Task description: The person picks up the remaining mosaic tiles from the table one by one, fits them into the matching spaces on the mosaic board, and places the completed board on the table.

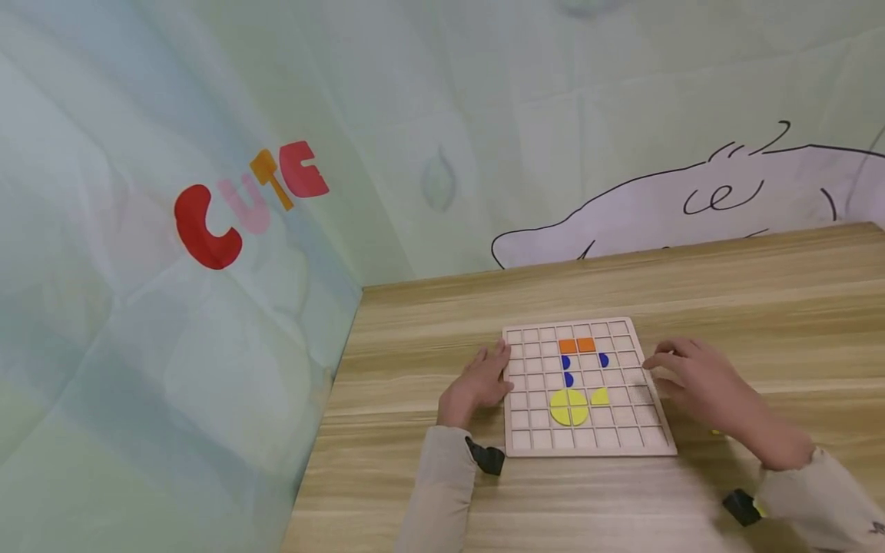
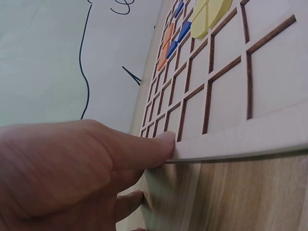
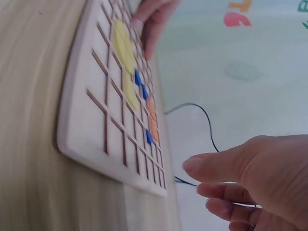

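Note:
A pale wooden grid board point(image 1: 588, 452) lies on the table. Two orange squares point(image 1: 585, 345) sit side by side in its upper cells. Below them are blue half-round pieces point(image 1: 604, 360), two on the left and one on the right. Yellow quarter pieces make up a full circle point(image 1: 569, 407), with a separate yellow quarter point(image 1: 600, 397) to its right. My left hand point(image 1: 477, 386) touches the board's left edge; its thumb point(image 2: 161, 144) rests on the rim. Just beyond the right edge hovers my right hand point(image 1: 705, 384), fingers loosely bent, with nothing visible between thumb and fingers.
On the wooden table point(image 1: 415, 330), a small yellow bit point(image 1: 716, 432) shows partly behind the right forearm. A printed cloth point(image 1: 442, 115) hangs along the back and left sides. Black devices point(image 1: 487, 458) are worn at both wrists.

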A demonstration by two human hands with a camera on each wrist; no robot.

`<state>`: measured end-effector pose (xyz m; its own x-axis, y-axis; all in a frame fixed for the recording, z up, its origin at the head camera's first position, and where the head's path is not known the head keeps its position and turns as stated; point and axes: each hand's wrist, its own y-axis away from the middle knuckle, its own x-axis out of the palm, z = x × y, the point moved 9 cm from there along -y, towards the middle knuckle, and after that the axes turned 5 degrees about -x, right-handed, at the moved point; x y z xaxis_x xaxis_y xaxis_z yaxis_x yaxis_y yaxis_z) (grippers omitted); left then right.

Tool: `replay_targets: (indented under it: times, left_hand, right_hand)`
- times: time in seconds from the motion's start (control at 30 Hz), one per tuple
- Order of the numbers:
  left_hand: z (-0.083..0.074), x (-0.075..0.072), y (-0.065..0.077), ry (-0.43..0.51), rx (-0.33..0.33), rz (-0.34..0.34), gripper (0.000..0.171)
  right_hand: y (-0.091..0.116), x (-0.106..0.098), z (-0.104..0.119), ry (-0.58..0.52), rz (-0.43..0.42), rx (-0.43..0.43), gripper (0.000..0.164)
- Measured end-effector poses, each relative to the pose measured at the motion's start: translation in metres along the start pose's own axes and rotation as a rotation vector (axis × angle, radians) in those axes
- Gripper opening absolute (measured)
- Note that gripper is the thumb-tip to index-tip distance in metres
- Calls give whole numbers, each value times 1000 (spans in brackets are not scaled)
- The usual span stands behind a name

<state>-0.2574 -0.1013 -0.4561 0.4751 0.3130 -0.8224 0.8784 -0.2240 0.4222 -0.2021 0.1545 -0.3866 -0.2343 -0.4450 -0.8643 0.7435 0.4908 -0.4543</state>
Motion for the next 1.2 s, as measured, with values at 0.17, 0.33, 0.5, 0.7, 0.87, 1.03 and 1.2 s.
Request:
replay_targets:
  times: [0.17, 0.33, 0.5, 0.7, 0.87, 1.03, 1.2]
  left_hand:
    - [-1, 0, 0, -6, 2, 2, 64]
    - [-1, 0, 0, -3, 5, 1, 64]
    - [-1, 0, 0, -13, 10, 4, 64]
    - [0, 1, -1, -8, 12, 11, 64]
    - [1, 0, -1, -8, 12, 10, 64]
    - [-1, 0, 0, -6, 18, 10, 63]
    - [-1, 0, 0, -8, 17, 6, 63]
  right_hand:
    - [12, -11, -15, 18, -10, 54, 26]
    - [29, -12, -33, 67, 104, 203, 17]
    - [52, -8, -56, 83, 290, 414, 9]
    - [74, -2, -74, 72, 405, 562, 16]
    - [78, 2, -78, 42, 424, 568, 24]
    - [76, 2, -79, 24, 420, 571, 28]
    - [73, 2, -79, 32, 412, 580, 28]
